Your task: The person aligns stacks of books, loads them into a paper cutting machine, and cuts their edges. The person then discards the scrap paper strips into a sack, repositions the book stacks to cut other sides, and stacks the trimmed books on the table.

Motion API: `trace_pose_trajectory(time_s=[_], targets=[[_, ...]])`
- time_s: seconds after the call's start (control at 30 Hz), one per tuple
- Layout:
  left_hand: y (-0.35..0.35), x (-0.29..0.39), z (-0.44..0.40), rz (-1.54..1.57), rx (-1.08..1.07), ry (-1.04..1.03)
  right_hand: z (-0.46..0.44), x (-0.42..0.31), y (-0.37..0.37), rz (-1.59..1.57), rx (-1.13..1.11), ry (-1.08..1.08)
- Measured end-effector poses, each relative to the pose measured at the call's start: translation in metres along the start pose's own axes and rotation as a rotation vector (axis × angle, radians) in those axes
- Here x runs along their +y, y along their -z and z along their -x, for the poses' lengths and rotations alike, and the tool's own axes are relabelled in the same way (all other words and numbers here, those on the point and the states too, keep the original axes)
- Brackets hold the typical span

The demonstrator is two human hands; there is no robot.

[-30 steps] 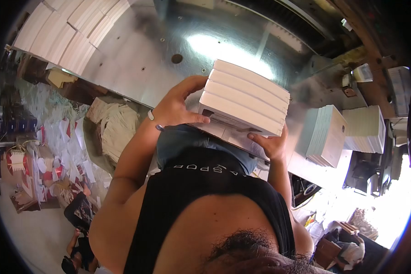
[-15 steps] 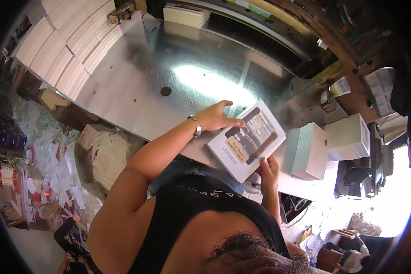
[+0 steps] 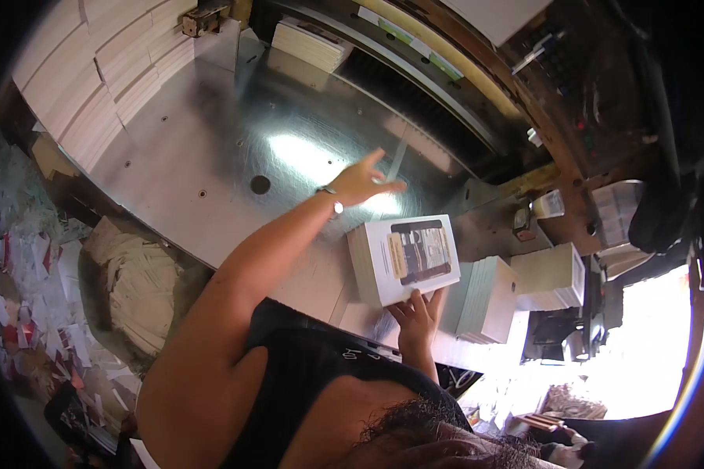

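My left hand (image 3: pixel 361 181), with a wristwatch on its wrist, is over the metal table, its fingers apart and nothing in them. It is beyond the books and off them. My right hand (image 3: pixel 416 316) grips the near edge of a thick block of white books (image 3: pixel 379 258), fingertips at the cover's edge. The top cover has a dark-framed picture and a tan label. The block's pale page edges face left. How many books it holds I cannot tell. Part of my right hand is hidden under or behind the block.
Tall stacks of white paper blocks (image 3: pixel 78 70) stand at the left. More book stacks (image 3: pixel 489 301) are just right of my right hand. A dark machine slot runs along the back, with a paper stack (image 3: pixel 309 47) beside it. Paper scraps (image 3: pixel 39 297) cover the floor at left.
My left hand has let go of the books and moved up and away from them. The block has turned and shifted lower in view, still in my right hand. The camera view has shifted too.
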State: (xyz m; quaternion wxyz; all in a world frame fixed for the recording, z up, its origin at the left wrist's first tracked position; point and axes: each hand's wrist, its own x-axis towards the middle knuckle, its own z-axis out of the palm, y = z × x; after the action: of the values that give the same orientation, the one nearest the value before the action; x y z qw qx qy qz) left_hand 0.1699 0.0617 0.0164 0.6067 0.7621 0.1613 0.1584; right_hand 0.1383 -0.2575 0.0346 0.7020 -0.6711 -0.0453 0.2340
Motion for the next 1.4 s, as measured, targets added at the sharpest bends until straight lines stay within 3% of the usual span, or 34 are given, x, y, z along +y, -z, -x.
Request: trace_pose_trajectory(time_s=[0.07,0.17,0.27,0.37,0.63,0.73,0.93,1.13,1.4], targets=[[0.035,-0.029,-0.018,0.23,0.237,-0.026,-0.032,0.003,-0.02,0.012,0.022,0.005],[0.075,-0.068,-0.026,0.214,0.649,-0.049,-0.091,-0.004,-0.066,0.006,0.036,0.026],[0.101,-0.055,-0.028,0.577,0.653,-0.063,-0.161,-0.016,-0.116,-0.034,0.023,-0.019],[0.117,-0.045,-0.028,0.692,0.645,0.033,-0.224,-0.028,-0.183,-0.085,0.004,0.011],[0.126,-0.047,-0.032,0.829,0.629,0.071,-0.399,-0.025,-0.335,-0.228,0.031,-0.105],[0.128,-0.044,-0.031,0.821,0.6,0.111,-0.422,-0.044,-0.377,-0.234,0.065,-0.108],[0.125,-0.054,-0.036,0.829,0.607,0.116,-0.48,-0.051,-0.404,-0.27,-0.141,-0.051],[0.13,-0.038,-0.028,0.861,0.567,0.137,-0.464,-0.062,-0.4,-0.562,-0.067,-0.043],[0.132,-0.04,-0.029,0.814,0.563,0.16,-0.458,-0.09,-0.391,-0.885,-0.143,-0.046]])
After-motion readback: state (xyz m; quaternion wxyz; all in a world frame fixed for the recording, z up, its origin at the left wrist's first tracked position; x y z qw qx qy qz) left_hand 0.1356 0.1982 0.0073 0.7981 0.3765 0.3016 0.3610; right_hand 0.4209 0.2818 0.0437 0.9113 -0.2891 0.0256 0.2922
